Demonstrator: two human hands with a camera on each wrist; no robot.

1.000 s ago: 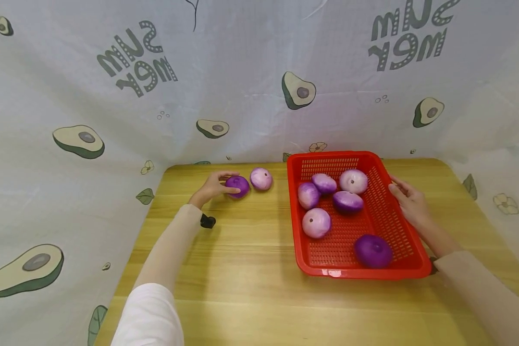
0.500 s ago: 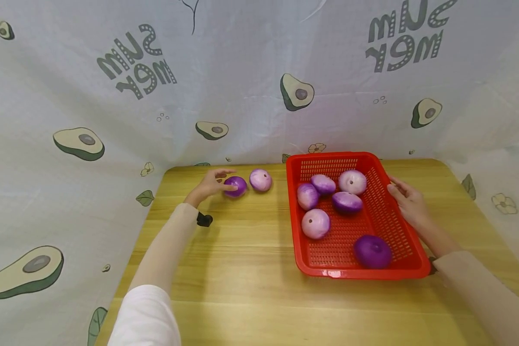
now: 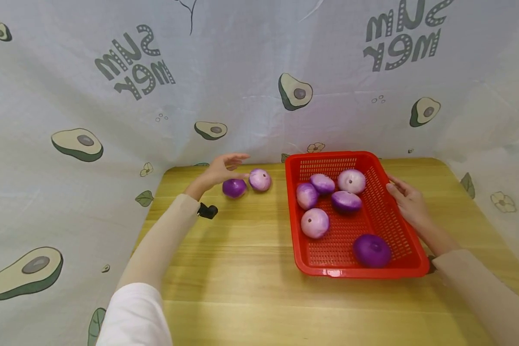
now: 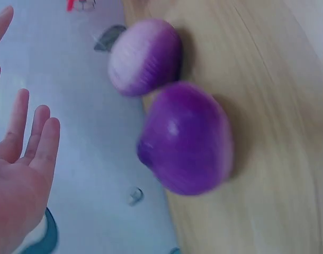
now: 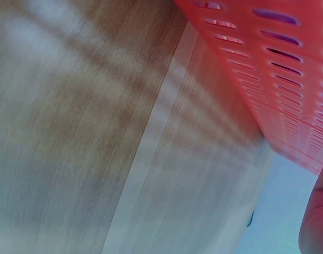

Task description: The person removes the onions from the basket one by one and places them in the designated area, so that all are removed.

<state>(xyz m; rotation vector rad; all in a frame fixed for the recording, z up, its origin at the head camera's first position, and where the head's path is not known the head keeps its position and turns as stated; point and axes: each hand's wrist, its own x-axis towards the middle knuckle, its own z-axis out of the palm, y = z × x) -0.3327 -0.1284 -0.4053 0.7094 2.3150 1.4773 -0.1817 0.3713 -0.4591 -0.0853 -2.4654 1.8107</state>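
Observation:
My left hand [image 3: 222, 171] hovers with fingers spread just above a dark purple onion [image 3: 234, 188] at the table's back left, holding nothing. In the left wrist view, a gap shows between that hand's fingers [image 4: 46, 138] and the onion. A paler onion [image 3: 260, 179] lies beside it on the right. At the right, my right hand [image 3: 408, 199] grips the right rim of a red plastic basket [image 3: 359, 273]. Several onions sit inside, among them a dark purple one [image 3: 372, 251] near the front. The right wrist view catches only part of the right hand, by the slotted basket wall.
The wooden table [image 3: 251, 288] ends at the back against a hanging cloth [image 3: 242, 96] printed with avocados. The basket's left wall stands to the right of the paler onion. A black wrist device [image 3: 207, 211] sits under the left wrist.
My left hand has let go of the dark purple onion and risen above it, its fingers spreading. That onion has shifted slightly left. The right hand keeps its hold on the basket.

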